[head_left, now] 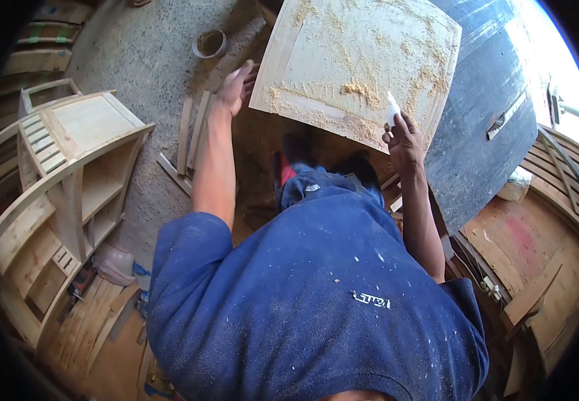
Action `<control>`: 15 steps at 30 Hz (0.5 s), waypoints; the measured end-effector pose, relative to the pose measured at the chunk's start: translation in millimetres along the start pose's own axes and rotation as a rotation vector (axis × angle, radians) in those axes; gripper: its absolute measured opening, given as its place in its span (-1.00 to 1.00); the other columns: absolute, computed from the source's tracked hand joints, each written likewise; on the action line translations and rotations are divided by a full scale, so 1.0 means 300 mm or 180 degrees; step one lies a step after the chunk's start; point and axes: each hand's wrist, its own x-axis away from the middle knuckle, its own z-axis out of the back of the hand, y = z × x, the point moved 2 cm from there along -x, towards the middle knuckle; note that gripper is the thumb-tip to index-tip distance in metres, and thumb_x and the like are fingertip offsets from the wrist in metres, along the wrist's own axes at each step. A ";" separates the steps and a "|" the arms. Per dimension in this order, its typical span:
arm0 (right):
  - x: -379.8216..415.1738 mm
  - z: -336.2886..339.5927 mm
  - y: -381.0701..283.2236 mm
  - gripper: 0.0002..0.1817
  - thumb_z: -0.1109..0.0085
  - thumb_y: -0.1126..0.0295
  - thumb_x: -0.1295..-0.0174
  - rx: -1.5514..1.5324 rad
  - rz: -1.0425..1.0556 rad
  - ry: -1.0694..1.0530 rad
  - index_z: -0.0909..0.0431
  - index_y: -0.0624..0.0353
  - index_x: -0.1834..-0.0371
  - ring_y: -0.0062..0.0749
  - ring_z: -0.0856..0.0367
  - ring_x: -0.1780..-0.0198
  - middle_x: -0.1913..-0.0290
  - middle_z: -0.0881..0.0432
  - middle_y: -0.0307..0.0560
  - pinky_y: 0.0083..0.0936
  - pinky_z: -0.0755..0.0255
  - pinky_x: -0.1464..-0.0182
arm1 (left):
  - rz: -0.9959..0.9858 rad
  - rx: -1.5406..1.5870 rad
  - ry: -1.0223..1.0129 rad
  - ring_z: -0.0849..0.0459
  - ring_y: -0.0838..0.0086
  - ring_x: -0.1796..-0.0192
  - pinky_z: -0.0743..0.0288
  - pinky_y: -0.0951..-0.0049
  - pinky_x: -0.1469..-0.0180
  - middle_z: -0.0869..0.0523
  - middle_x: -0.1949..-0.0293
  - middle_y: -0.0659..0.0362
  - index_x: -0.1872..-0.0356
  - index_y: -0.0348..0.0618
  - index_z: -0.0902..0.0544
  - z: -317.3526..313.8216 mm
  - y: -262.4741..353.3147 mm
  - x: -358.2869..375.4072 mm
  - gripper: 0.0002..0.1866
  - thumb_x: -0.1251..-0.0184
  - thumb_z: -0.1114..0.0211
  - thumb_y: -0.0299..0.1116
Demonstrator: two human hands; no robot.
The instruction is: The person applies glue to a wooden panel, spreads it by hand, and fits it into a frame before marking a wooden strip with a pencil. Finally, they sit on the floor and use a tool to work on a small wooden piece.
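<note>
A wooden panel strewn with sawdust lies in front of me, its near edge facing my body. Beside its left edge is my left hand, fingers stretched out and holding nothing. My right hand is closed around a small white bottle with a pointed tip directed away from me, over the panel's near right corner. Part of the bottle is hidden by my fingers.
Right of the panel is a dark worktop with a metal-looking strip. A wooden cabinet frame stands at the left. Wood strips and a round container lie on the floor.
</note>
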 end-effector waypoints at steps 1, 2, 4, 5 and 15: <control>-0.003 0.029 0.003 -0.60 -0.32 0.44 -0.39 -0.0257 0.0025 -0.0009 -0.50 0.27 -0.24 -0.48 -0.59 0.24 0.05 -0.63 -0.10 -0.52 -0.48 0.29 | 0.0270 -0.0841 -0.0340 -0.62 0.35 -0.18 -0.45 0.30 -0.30 -0.69 -0.13 0.05 -0.22 -0.29 -0.58 -0.010 0.040 -0.040 -0.15 -0.32 -0.25 0.40; -0.005 0.061 0.004 -0.58 -0.31 0.46 -0.39 -0.0510 0.0049 -0.0019 -0.47 0.27 -0.26 -0.45 -0.59 0.21 0.01 -0.62 -0.09 -0.51 -0.48 0.28 | 0.0250 -0.0853 -0.0358 -0.62 0.35 -0.18 -0.45 0.30 -0.30 -0.69 -0.13 0.05 -0.22 -0.29 -0.58 -0.037 0.057 -0.068 -0.15 -0.32 -0.25 0.40; -0.006 0.113 -0.020 -0.57 -0.28 0.50 -0.39 -0.0562 0.0140 -0.0220 -0.44 0.26 -0.29 -0.37 -0.63 0.14 -0.03 -0.61 -0.07 -0.48 -0.54 0.21 | 0.0425 -0.1110 -0.0492 -0.68 0.43 -0.02 -0.57 0.34 -0.10 -0.74 0.00 0.06 -0.20 -0.39 -0.57 -0.095 0.039 -0.134 -0.17 -0.35 -0.31 0.31; -0.010 0.143 -0.035 -0.58 -0.28 0.51 -0.39 -0.0527 0.0235 -0.0152 -0.45 0.26 -0.29 -0.32 -0.65 0.09 -0.04 -0.61 -0.07 -0.45 -0.57 0.16 | 0.0038 -0.1458 -0.0183 -0.70 0.45 0.04 -0.61 0.34 0.03 -0.75 0.04 0.03 -0.21 -0.45 -0.55 -0.106 0.023 -0.136 -0.19 -0.37 -0.35 0.23; -0.009 0.739 -0.225 -0.73 -0.47 0.38 -0.27 0.1365 0.1809 0.2279 -0.71 0.18 0.01 -0.50 -0.69 0.12 0.14 -0.77 -0.25 -0.54 -0.50 0.10 | -0.0294 0.0416 0.1094 -0.63 0.26 -0.17 -0.55 0.15 -0.22 -0.63 -0.18 -0.04 -0.27 -0.43 -0.47 -0.470 -0.474 0.169 -0.24 -0.34 -0.45 0.06</control>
